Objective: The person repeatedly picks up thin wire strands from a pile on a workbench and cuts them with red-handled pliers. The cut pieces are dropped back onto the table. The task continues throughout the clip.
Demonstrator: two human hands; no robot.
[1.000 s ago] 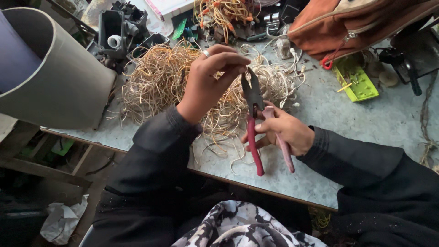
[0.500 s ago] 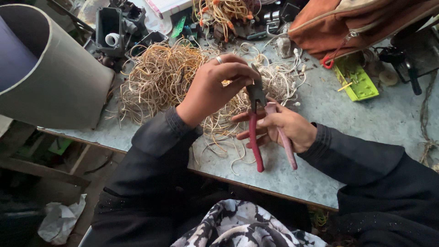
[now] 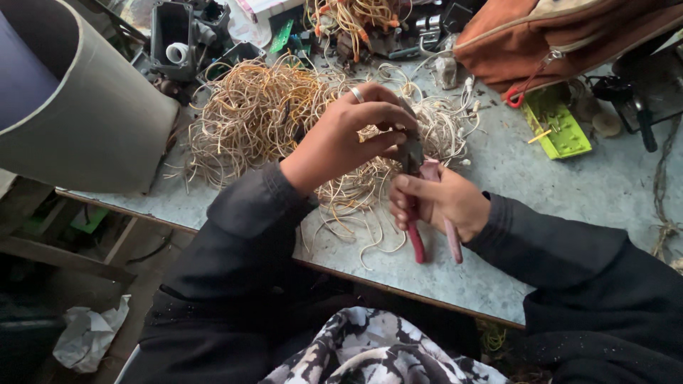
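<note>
My right hand grips a pair of red-handled pliers, jaws pointing up, handles hanging toward me. My left hand, with a ring on one finger, reaches over from the left and pinches at the plier jaws with its fingertips; what it pinches is too small to make out. Both hands hover above a heap of pale yellow and white wire pieces on a grey table. Black sleeves cover both arms.
A big grey tube lies at the table's left end. A brown bag, a green plastic board, black parts and tangled orange wires crowd the far side. The near table edge runs below my hands.
My left hand has come down over the plier jaws and closed around them. The right hand has shifted slightly up the handles, and the plier head, plainly seen before, is now mostly hidden.
</note>
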